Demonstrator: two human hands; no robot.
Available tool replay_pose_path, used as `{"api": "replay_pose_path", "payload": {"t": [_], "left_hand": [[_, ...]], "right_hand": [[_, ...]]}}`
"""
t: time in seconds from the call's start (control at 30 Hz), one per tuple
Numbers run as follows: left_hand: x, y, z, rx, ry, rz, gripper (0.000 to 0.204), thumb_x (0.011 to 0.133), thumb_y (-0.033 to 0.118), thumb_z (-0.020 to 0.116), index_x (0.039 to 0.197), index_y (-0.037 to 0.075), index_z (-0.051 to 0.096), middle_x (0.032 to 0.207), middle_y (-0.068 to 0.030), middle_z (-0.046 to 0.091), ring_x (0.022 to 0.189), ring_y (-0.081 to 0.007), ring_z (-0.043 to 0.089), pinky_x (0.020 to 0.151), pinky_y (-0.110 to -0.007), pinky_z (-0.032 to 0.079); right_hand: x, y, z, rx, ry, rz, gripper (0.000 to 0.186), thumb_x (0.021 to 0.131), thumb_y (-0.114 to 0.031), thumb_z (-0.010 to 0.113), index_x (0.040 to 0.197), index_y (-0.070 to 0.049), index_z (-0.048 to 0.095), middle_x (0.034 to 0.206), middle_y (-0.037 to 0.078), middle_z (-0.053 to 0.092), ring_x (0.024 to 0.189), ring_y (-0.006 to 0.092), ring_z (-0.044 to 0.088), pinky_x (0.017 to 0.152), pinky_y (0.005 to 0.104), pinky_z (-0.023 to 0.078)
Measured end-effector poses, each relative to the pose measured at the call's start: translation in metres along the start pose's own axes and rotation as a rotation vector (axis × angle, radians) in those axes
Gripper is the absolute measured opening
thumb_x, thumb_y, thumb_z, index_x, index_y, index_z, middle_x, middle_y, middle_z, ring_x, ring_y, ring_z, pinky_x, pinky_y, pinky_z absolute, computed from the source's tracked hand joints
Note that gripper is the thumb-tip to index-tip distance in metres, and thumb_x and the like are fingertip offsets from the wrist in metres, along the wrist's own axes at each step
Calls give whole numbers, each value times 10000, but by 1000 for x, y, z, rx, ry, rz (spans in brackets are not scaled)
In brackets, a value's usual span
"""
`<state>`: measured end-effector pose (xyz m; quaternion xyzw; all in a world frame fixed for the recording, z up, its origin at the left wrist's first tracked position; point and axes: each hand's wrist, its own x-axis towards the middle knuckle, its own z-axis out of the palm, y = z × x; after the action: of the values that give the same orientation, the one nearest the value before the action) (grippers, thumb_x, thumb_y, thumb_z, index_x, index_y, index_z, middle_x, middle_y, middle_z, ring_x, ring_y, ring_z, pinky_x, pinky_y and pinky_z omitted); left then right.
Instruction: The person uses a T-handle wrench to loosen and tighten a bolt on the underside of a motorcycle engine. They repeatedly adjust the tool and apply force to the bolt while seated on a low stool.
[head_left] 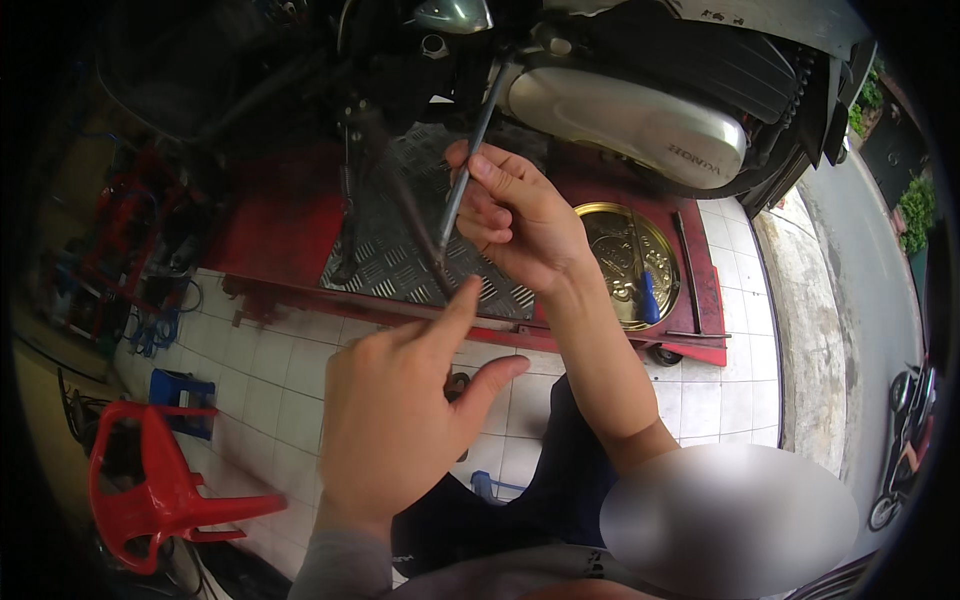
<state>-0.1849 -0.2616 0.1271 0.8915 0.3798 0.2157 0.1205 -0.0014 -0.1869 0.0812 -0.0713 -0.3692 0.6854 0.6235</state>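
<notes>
The shaft of a T-handle wrench (482, 122) is in my right hand (525, 212), its fingers and thumb closed round it. Its far end reaches up to the underside of a scooter (630, 115), beside the silver cover; what it meets there is too dark to make out. The wrench's dark crossbar, smeared by motion, is at the near end. My left hand (395, 410) is held lower and nearer, index finger stretched toward the crossbar's lower end and thumb apart. It holds nothing; whether the fingertip touches the bar I cannot tell.
The scooter stands over a red lift platform (270, 220) with a metal tread plate (400, 270). A gold round tray (600, 225) at right bears a blue-handled screwdriver (648, 298). A red plastic chair (160, 490) and a blue stool (180, 400) stand left on white tiles.
</notes>
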Motion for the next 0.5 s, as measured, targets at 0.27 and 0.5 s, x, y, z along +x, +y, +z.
{"api": "replay_pose_path", "payload": {"t": [0.27, 0.5], "left_hand": [[5, 4, 6, -274, 260, 108, 784, 683, 279, 823, 1371, 86, 502, 656, -53, 508, 439, -172, 450, 467, -310, 392], [-11, -9, -2, -43, 74, -134, 804, 678, 308, 829, 1339, -9, 497, 622, -70, 514, 452, -192, 473, 465, -320, 404]], "right_hand": [[13, 6, -6, 87, -23, -23, 173, 944, -137, 586, 1047, 1, 594, 626, -21, 437, 534, 44, 364, 482, 189, 283], [13, 10, -12, 8, 41, -34, 163, 942, -132, 586, 1031, 5, 593, 636, -20, 436, 538, 41, 338, 474, 180, 277]]}}
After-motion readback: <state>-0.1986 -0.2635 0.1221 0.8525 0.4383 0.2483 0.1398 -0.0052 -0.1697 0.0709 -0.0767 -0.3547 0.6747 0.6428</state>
